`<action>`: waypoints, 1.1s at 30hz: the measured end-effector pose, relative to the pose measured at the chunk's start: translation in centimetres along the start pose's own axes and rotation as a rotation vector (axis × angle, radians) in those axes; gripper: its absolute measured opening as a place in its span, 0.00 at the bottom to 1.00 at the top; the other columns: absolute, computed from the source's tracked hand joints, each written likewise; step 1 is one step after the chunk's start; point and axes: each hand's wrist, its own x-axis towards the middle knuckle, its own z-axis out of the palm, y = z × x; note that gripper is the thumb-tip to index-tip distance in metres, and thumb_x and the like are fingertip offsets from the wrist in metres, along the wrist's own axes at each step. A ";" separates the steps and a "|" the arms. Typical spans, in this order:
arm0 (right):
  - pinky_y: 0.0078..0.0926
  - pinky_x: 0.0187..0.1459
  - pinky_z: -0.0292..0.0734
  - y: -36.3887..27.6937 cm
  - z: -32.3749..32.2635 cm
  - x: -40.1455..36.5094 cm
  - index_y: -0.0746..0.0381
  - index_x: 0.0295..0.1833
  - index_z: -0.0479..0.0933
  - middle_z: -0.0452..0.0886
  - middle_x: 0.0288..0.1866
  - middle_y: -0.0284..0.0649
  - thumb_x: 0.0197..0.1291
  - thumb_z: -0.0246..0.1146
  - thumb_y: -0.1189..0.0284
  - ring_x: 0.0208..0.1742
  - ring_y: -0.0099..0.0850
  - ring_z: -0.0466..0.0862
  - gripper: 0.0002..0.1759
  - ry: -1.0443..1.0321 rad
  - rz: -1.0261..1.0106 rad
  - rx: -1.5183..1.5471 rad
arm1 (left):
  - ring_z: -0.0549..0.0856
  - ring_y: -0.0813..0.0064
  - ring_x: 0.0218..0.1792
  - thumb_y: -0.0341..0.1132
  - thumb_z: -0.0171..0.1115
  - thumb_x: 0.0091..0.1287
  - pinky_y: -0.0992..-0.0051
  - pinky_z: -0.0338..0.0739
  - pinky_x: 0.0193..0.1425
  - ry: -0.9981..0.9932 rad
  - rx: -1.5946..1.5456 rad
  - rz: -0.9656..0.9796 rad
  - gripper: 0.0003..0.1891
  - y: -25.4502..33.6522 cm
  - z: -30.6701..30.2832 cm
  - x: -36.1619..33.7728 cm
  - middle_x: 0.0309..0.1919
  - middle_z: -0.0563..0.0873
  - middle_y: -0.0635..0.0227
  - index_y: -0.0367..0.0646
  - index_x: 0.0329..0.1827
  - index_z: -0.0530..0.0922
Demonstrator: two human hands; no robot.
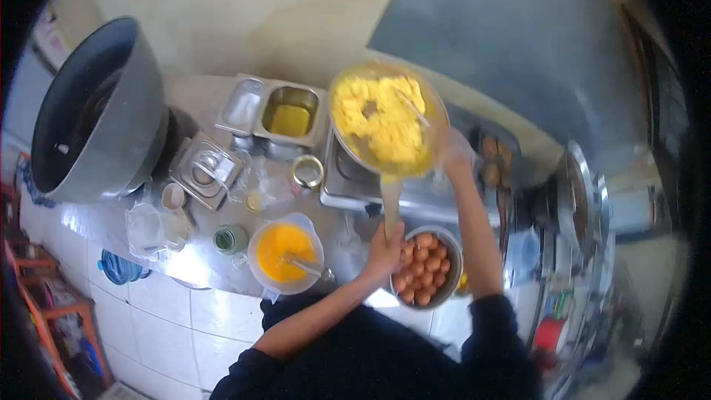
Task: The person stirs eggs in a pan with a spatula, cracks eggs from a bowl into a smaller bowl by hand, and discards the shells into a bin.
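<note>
The left hand (385,248) is clamped on the handle of the pan (390,196), which sits over the stove (355,187) on the bench. The right hand (453,154) is at the pan's right rim, too blurred to tell its grip. The scrambled egg (381,122) looks set, so the stirring seems nearly done. Lifting the pan off would call for keeping the handle steady and level.

steel counter (89,224), white tiles (185,318), beige wall (259,7)
</note>
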 end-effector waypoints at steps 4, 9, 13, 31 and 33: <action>0.46 0.40 0.82 2.4 -0.7 -1.3 0.64 0.51 0.77 0.85 0.34 0.52 0.64 0.54 0.65 0.38 0.47 0.87 0.17 -0.094 -0.313 -0.221 | 0.67 0.87 0.19 0.50 0.57 0.74 0.83 0.62 0.20 0.042 -0.004 -0.061 0.13 0.4 0.1 -0.1 0.25 0.70 0.79 0.52 0.49 0.70; 0.45 0.45 0.81 2.1 -8.9 -3.9 0.57 0.58 0.76 0.85 0.45 0.53 0.68 0.54 0.55 0.44 0.47 0.86 0.22 -0.498 -0.344 -0.199 | 0.67 0.86 0.20 0.52 0.60 0.72 0.82 0.63 0.21 -0.056 0.000 -0.092 0.17 0.1 0.0 1.1 0.27 0.70 0.77 0.51 0.51 0.69; 0.43 0.50 0.78 2.7 -7.7 -15.4 0.56 0.67 0.72 0.80 0.51 0.53 0.70 0.54 0.58 0.49 0.46 0.83 0.24 0.446 -0.253 0.184 | 0.65 0.87 0.21 0.50 0.60 0.73 0.83 0.61 0.23 -0.003 0.081 -0.056 0.16 0.6 0.5 1.6 0.27 0.69 0.78 0.50 0.51 0.71; 0.36 0.44 0.80 13.0 1.2 -43.9 0.55 0.61 0.79 0.86 0.40 0.50 0.70 0.55 0.70 0.37 0.40 0.87 0.17 0.482 0.889 0.603 | 0.75 0.79 0.35 0.43 0.59 0.71 0.78 0.72 0.38 0.073 0.084 0.028 0.14 -0.6 1.0 -0.9 0.39 0.78 0.70 0.47 0.53 0.74; 0.36 0.45 0.80 13.0 0.0 -44.4 0.55 0.60 0.80 0.86 0.41 0.49 0.70 0.55 0.70 0.38 0.39 0.87 0.16 0.477 0.879 0.557 | 0.77 0.78 0.38 0.44 0.59 0.71 0.78 0.73 0.40 0.077 0.090 0.048 0.16 -0.8 0.7 -1.9 0.42 0.79 0.69 0.47 0.56 0.74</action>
